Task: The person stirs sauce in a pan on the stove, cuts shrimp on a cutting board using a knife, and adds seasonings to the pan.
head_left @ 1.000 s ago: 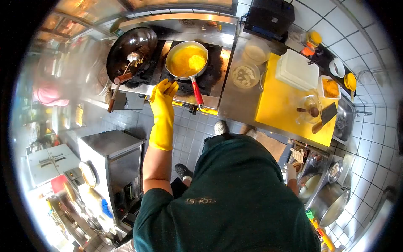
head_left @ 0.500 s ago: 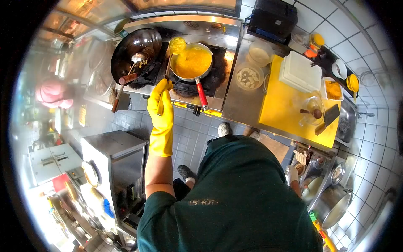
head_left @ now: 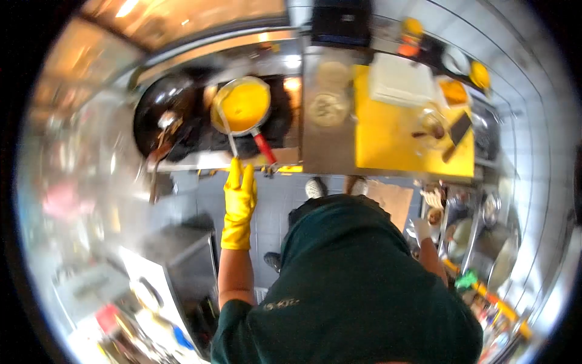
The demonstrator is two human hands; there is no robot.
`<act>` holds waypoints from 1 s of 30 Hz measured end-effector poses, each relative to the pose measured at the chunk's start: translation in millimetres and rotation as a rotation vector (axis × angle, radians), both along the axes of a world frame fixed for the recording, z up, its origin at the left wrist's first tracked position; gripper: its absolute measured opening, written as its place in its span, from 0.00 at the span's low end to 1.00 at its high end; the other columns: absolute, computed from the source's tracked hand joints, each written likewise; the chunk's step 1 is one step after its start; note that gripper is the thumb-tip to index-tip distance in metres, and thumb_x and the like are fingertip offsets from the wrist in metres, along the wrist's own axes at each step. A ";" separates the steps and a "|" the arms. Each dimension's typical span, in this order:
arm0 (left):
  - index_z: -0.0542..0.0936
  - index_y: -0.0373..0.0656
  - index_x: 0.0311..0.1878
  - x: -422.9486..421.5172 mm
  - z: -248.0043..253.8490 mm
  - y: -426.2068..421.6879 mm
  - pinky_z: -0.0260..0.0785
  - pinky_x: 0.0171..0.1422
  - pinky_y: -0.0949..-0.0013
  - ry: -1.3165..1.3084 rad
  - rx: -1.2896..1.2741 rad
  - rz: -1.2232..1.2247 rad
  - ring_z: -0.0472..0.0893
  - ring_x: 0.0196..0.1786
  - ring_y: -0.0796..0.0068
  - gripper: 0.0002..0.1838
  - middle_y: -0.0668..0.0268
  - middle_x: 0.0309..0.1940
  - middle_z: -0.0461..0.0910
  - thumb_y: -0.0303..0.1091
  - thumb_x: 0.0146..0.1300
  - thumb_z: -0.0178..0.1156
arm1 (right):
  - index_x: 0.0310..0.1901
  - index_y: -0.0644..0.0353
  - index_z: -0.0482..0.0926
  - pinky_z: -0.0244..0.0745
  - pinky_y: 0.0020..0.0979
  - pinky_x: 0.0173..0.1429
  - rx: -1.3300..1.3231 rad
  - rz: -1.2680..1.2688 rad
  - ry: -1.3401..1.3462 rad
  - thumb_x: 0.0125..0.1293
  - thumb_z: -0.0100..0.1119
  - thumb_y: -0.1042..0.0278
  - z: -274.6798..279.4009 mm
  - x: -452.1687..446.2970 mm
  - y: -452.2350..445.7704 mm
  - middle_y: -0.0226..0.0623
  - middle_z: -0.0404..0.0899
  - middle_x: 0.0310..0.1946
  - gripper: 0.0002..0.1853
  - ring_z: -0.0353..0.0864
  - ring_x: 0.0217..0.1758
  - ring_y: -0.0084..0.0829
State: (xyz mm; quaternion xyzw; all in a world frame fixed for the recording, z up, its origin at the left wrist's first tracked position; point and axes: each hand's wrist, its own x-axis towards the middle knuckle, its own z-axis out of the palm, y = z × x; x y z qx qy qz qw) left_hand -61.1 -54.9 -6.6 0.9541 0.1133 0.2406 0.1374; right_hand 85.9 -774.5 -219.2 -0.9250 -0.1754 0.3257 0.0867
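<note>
My left hand (head_left: pixel 240 197), in a yellow rubber glove, is in front of the stove with its fingers stretched out and apart. Just beyond the fingertips is the handle end of a ladle (head_left: pixel 228 128); whether they touch is unclear. The ladle leans over the rim of a saucepan (head_left: pixel 247 131) with a red handle, its bowl not visible in the yellow liquid (head_left: pixel 247 100). To the right of my body, my right hand (head_left: pixel 421 230), in a whitish glove, hangs beside a shelf of kitchenware. Blur hides its fingers.
A dark wok (head_left: pixel 159 118) with utensils inside occupies the left burner. On the right counter are clear tubs (head_left: pixel 328 109), a yellow cutting board (head_left: pixel 388 151), a white container (head_left: pixel 397 79) and a cleaver (head_left: pixel 460 128). A steel cabinet (head_left: pixel 182 249) stands behind left.
The ladle, held raised at the pan's edge before, now rests in the saucepan. My left hand's fingers have straightened and spread. The whole view has shifted and blurred.
</note>
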 end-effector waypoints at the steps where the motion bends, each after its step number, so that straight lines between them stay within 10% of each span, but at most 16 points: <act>1: 0.81 0.39 0.62 -2.6 -27.8 3.5 0.77 0.65 0.49 0.043 -0.012 -0.051 0.80 0.63 0.35 0.22 0.36 0.69 0.72 0.22 0.64 0.64 | 0.49 0.55 0.82 0.80 0.42 0.45 -0.110 0.230 -0.073 0.64 0.67 0.56 1.0 -0.9 1.7 0.37 0.83 0.40 0.16 0.83 0.43 0.40; 16: 0.79 0.38 0.65 -12.3 -28.9 3.6 0.74 0.70 0.52 0.229 -0.185 -0.034 0.75 0.71 0.39 0.21 0.38 0.77 0.64 0.21 0.70 0.56 | 0.41 0.54 0.81 0.78 0.47 0.53 -0.119 0.205 -0.198 0.63 0.66 0.56 35.8 -51.1 19.3 0.41 0.84 0.42 0.12 0.84 0.48 0.46; 18: 0.81 0.38 0.63 8.2 8.7 -6.2 0.71 0.73 0.55 0.095 -0.095 0.002 0.76 0.70 0.41 0.19 0.42 0.77 0.66 0.21 0.70 0.56 | 0.43 0.51 0.83 0.78 0.48 0.51 -0.094 0.273 -0.159 0.64 0.65 0.53 -34.0 -63.3 -35.8 0.40 0.84 0.42 0.13 0.84 0.46 0.47; 22: 0.82 0.34 0.61 29.8 44.9 -6.4 0.73 0.69 0.55 -0.112 -0.157 0.201 0.81 0.64 0.44 0.16 0.43 0.63 0.80 0.25 0.73 0.57 | 0.56 0.50 0.82 0.82 0.45 0.49 -0.035 0.352 -0.142 0.61 0.70 0.60 0.5 -50.5 -38.4 0.40 0.86 0.45 0.21 0.85 0.47 0.46; 26: 0.83 0.30 0.57 55.6 75.5 -19.2 0.77 0.65 0.57 -0.548 -0.779 0.457 0.86 0.55 0.57 0.21 0.50 0.53 0.87 0.40 0.79 0.51 | 0.56 0.49 0.83 0.79 0.41 0.56 -0.330 0.735 -0.228 0.69 0.62 0.53 -28.6 -53.0 -79.7 0.33 0.81 0.58 0.18 0.83 0.55 0.41; 30: 0.83 0.25 0.55 82.6 96.9 -52.0 0.78 0.67 0.51 -0.549 -0.560 0.372 0.86 0.53 0.49 0.20 0.45 0.50 0.87 0.34 0.78 0.51 | 0.48 0.49 0.84 0.78 0.47 0.58 -0.084 0.011 -0.318 0.68 0.62 0.53 4.0 -59.8 -76.8 0.40 0.84 0.46 0.13 0.83 0.55 0.47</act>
